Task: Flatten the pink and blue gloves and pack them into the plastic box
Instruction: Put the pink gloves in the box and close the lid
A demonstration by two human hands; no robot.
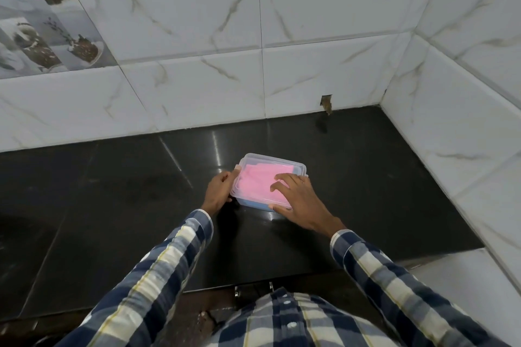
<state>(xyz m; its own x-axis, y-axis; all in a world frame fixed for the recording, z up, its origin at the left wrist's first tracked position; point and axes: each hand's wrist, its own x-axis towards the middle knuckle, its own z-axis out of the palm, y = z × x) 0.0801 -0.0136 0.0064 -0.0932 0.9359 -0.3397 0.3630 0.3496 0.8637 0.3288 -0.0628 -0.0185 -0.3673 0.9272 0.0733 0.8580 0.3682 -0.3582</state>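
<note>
Clear plastic box (271,162) resting on the dark tabletop (112,191), lid on, pink glove (253,177) flat inside over a blue glove (260,207) (only an edge showing at the near side). Left hand (218,190) clasping the box's left end; right hand (296,198) spread open, pressing on the lid.

Single head-worn wide-angle view, looking forward and steeply down over the person's chest and both sleeves onto the dark worktop (112,205). Near range: the forearms fill the lower frame. Faces the tiled wall (310,8), with a wall corner at right.
</note>
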